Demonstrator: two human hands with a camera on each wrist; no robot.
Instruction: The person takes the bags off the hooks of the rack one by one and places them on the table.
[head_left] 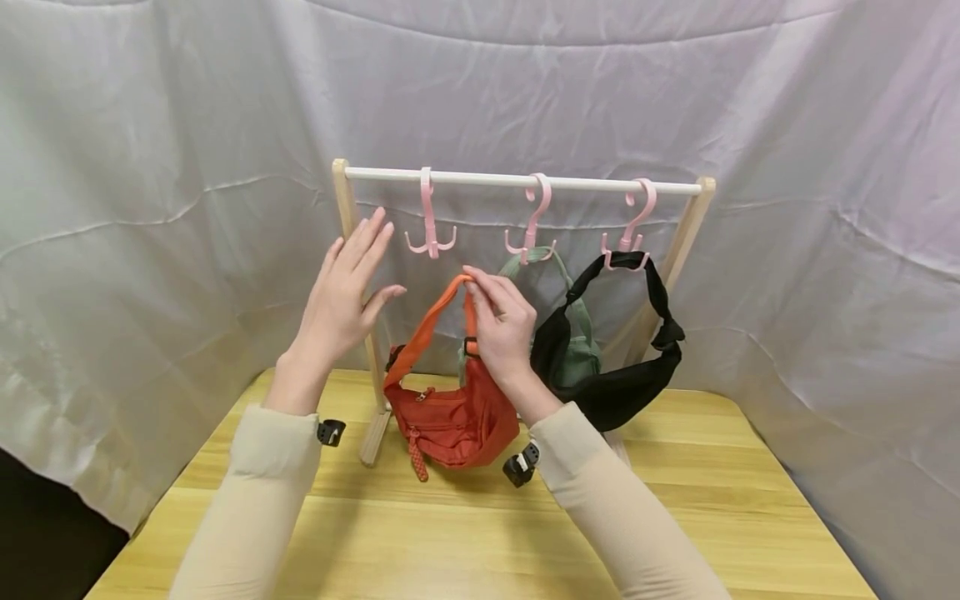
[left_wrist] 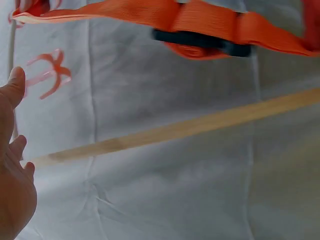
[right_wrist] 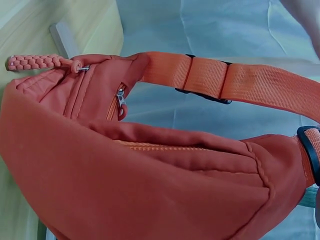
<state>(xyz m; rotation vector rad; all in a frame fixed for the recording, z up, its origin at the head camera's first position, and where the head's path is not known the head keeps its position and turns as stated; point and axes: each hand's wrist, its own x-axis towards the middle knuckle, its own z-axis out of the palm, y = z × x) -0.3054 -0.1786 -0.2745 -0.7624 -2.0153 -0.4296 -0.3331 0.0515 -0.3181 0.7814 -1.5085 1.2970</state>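
My right hand point(head_left: 504, 321) pinches the orange strap of a red bag point(head_left: 450, 425) near the strap's top. The bag hangs below that hand, just over the table; its zips and braided pull point(right_wrist: 37, 62) show in the right wrist view. My left hand point(head_left: 347, 287) is raised with spread fingers, holding nothing, left of the leftmost pink hook point(head_left: 430, 217). No bag hangs on that hook. A green bag point(head_left: 581, 358) hangs by its strap from the middle pink hook point(head_left: 535, 217). From the right pink hook point(head_left: 633, 217) hangs a black bag point(head_left: 630, 396), partly covering the green one.
A white rail point(head_left: 480, 178) between wooden posts point(head_left: 347, 200) carries the hooks. The rack stands on a wooden table point(head_left: 420, 542). Grey cloth point(head_left: 225, 125) hangs behind and at both sides. Each wrist bears a small black camera mount point(head_left: 331, 432).
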